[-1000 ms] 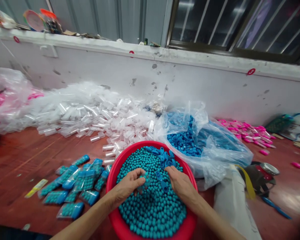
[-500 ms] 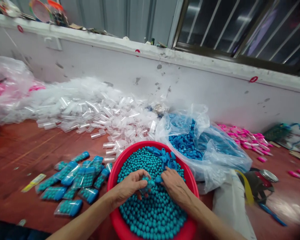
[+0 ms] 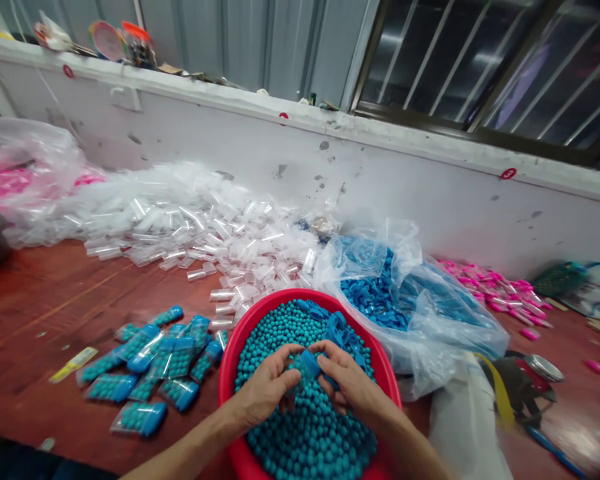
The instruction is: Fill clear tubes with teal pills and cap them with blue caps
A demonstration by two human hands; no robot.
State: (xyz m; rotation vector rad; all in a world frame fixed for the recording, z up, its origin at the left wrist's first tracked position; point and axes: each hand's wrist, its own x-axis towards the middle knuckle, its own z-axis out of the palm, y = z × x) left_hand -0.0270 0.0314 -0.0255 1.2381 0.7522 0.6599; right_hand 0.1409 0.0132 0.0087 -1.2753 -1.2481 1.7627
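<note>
Over a red tub (image 3: 227,373) of teal beads (image 3: 310,440), my left hand (image 3: 267,387) is closed around a small clear plastic container (image 3: 293,377) with teal beads inside. My right hand (image 3: 347,380) pinches a blue cap (image 3: 311,363) against the container's end. Fingers hide part of both pieces, so I cannot tell whether the cap is seated. Several loose blue caps (image 3: 343,333) lie on the beads at the tub's far right. Left of the tub, capped bead-filled containers (image 3: 139,418) lie in a loose group.
A heap of clear containers (image 3: 190,220) lies along the wall. An open plastic bag (image 3: 430,333) of blue caps stands right of the tub, with pink pieces (image 3: 495,290) behind it. At the right are a white bag (image 3: 463,420) and a blue pen-like stick (image 3: 555,453).
My right hand has lifted a blue cap from the tub's caps and brought it to the container in my left hand. The view has shifted slightly.
</note>
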